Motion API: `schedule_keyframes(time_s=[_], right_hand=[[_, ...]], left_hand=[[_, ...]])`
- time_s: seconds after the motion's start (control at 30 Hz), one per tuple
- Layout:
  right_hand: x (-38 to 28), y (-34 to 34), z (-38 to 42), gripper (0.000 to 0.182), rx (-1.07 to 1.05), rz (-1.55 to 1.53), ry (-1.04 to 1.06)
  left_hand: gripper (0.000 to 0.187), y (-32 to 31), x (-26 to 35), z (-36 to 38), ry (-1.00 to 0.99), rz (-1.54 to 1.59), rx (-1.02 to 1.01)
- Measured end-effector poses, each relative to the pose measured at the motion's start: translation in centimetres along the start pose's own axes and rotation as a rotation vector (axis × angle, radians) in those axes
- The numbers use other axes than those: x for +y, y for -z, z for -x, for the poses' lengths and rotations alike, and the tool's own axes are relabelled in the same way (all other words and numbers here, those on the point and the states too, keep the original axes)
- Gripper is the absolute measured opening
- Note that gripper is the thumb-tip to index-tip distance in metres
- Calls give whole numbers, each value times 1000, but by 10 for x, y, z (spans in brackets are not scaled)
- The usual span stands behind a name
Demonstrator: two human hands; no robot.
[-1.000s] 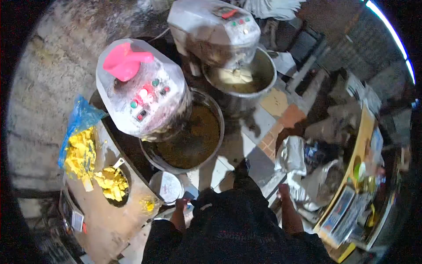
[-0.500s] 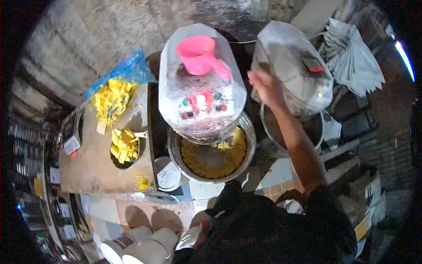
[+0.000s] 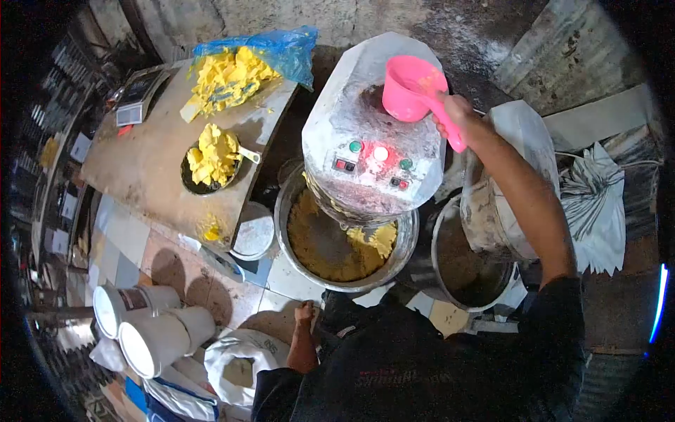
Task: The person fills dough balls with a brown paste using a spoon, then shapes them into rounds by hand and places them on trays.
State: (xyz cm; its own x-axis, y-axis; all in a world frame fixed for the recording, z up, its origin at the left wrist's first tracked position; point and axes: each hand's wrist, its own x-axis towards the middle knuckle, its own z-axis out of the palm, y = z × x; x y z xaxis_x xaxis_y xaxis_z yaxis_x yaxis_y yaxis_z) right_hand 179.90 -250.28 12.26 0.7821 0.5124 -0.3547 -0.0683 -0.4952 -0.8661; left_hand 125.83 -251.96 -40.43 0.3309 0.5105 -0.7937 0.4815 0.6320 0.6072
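Note:
My right hand (image 3: 458,118) is closed around the handle of a pink dipper (image 3: 406,91), which is on top of the floury white mixer (image 3: 373,133). The mixer's panel has green and red buttons and a glowing light. Beneath the mixer head, a round metal bowl (image 3: 283,243) holds crumbly yellow dough (image 3: 316,246). Low by my body, above the floor, my left hand (image 3: 304,314) hangs with curled fingers and nothing visible in it. An open white sack (image 3: 218,359) with pale contents stands near that hand.
To the left, a wooden table (image 3: 140,162) bears a blue bag (image 3: 292,63) with yellow fat-like chunks and a dark pan (image 3: 193,184) heaped with more. A second mixer (image 3: 510,204) with its metal bowl (image 3: 436,267) stands right. White buckets (image 3: 151,341) are at lower left.
My right hand has moved from beside the mixer onto the pink dipper's handle and taken hold. The view has swung, bringing the sack and my left hand into clearer sight.

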Motion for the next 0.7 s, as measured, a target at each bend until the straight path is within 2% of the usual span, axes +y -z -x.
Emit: schedule_keyframes(time_s=[0.03,0.07,0.13,0.2,0.27,0.3,0.37,0.43,0.5,0.53,0.6,0.67,0.7], right_hand=[[2,5,5,44,5,-40,-26],[6,14,10,44,-4,-50,-28],[13,35,27,45,-30,13,49],[20,61,50,45,-58,30,63],[33,92,84,45,-173,64,186],[40,104,103,45,-145,98,187],[64,135,132,43,-230,126,194],[96,159,164,42,-250,151,183],[140,182,189,41,-372,99,179],[164,189,200,41,-367,112,169],[203,201,225,51,-431,148,218],[243,204,247,47,-382,154,140],[275,202,253,43,-319,192,265]], left_hand=[[34,-2,-6,0,95,23,70],[34,0,-13,2,96,19,83],[24,5,-31,8,-114,142,145],[19,7,-39,32,-48,338,194],[16,5,-65,54,15,379,278],[16,-1,-81,65,36,401,315],[16,-27,-117,84,68,401,359],[17,-58,-160,102,100,355,354],[18,-91,-198,124,112,248,290],[19,-105,-216,134,111,172,242],[20,-120,-251,158,105,-8,148],[22,-127,-272,177,108,-167,82],[23,-125,-277,184,109,-236,57]])
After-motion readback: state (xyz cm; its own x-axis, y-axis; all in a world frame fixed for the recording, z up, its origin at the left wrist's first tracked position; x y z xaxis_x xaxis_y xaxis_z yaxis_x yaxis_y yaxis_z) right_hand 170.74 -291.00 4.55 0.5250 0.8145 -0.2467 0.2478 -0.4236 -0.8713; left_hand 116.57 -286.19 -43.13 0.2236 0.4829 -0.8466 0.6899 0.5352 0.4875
